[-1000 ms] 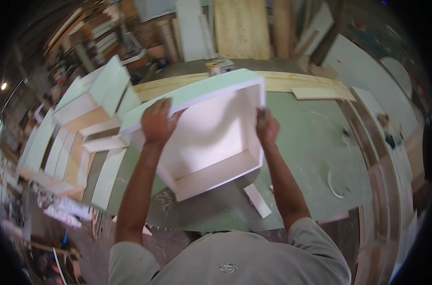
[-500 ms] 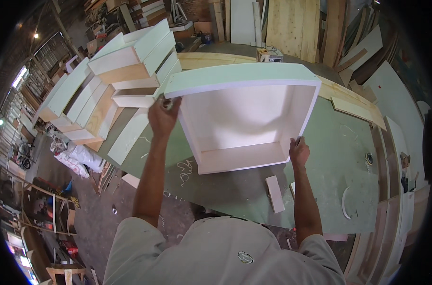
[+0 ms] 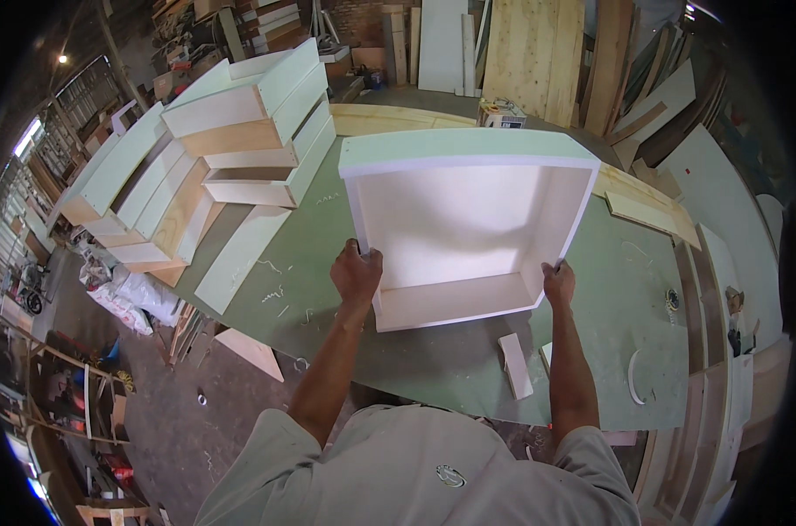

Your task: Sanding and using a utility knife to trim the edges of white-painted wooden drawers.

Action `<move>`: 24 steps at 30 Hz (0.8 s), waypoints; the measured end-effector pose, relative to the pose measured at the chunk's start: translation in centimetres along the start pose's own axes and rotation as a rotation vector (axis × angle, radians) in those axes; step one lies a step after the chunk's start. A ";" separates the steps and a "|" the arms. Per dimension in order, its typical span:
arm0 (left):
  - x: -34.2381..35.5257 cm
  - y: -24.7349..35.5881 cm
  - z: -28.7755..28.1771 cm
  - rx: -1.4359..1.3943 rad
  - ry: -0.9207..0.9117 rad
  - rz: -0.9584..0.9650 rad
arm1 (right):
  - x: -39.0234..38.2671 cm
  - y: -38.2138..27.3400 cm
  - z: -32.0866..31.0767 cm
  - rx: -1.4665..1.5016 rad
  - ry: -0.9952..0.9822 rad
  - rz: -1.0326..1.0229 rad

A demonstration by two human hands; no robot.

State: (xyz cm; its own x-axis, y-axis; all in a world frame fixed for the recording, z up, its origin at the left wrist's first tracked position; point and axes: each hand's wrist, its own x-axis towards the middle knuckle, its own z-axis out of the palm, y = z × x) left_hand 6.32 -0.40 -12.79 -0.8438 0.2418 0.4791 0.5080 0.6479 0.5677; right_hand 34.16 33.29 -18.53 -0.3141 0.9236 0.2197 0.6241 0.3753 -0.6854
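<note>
A white open wooden box [image 3: 450,223] with a pale green upper side stands on edge on the green worktop [image 3: 626,342], its open face toward me. My left hand [image 3: 356,276] is closed on the box's left edge, fairly low down. My right hand [image 3: 558,280] grips the right edge at about the same height. A short pale block [image 3: 515,364] lies just below the box, with thin shavings scattered about the surface.
Several pale drawer boxes [image 3: 240,110] are piled at the back left beside a long white board [image 3: 236,263]. Timber planks [image 3: 538,53] lean at the back. A small carton [image 3: 501,114] stands behind the box. White shelving parts [image 3: 709,307] lie at the right.
The box has swung more upright and shifted right and slightly down. My left hand has slid from the top corner down the left edge. My right hand is lower too.
</note>
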 end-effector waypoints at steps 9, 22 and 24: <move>7.8 4.3 -6.0 -0.238 0.278 0.376 | -1.2 0.6 0.1 -0.093 0.046 0.038; -5.6 -5.8 2.9 -0.011 -0.288 0.127 | -3.2 0.8 -0.1 -0.152 0.003 0.169; -6.9 -6.5 3.7 0.016 -0.298 0.107 | -3.8 1.4 -0.4 -0.167 -0.011 0.186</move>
State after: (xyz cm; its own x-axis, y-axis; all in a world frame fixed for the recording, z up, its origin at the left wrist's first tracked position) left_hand 8.20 -3.63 -22.33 -0.8004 0.5088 0.3169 0.5959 0.6183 0.5125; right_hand 36.50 30.34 -20.00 -0.1896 0.9775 0.0925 0.7811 0.2073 -0.5890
